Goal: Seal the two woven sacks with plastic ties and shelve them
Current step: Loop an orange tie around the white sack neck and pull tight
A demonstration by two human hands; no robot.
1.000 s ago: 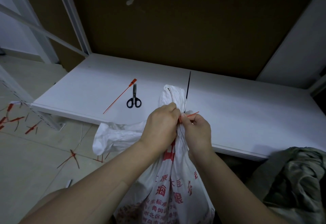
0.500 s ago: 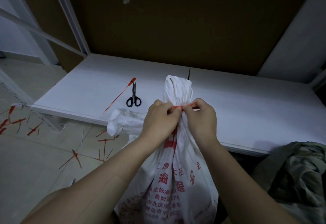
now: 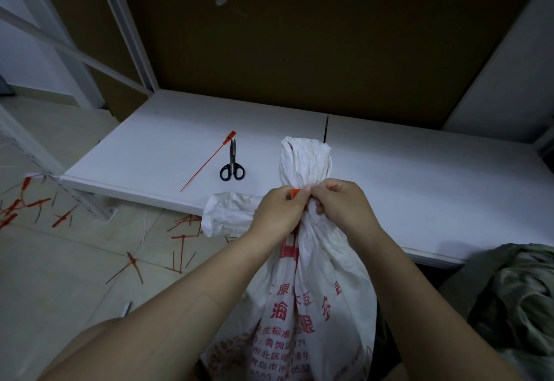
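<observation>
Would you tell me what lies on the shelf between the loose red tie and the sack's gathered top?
Black-handled scissors lie there on the white shelf, close beside the tie and apart from the sack, as the head view shows.

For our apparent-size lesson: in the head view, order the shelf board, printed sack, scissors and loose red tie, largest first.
1. shelf board
2. printed sack, enlarged by nearness
3. loose red tie and scissors: unranked; the tie is longer, the scissors wider.
</observation>
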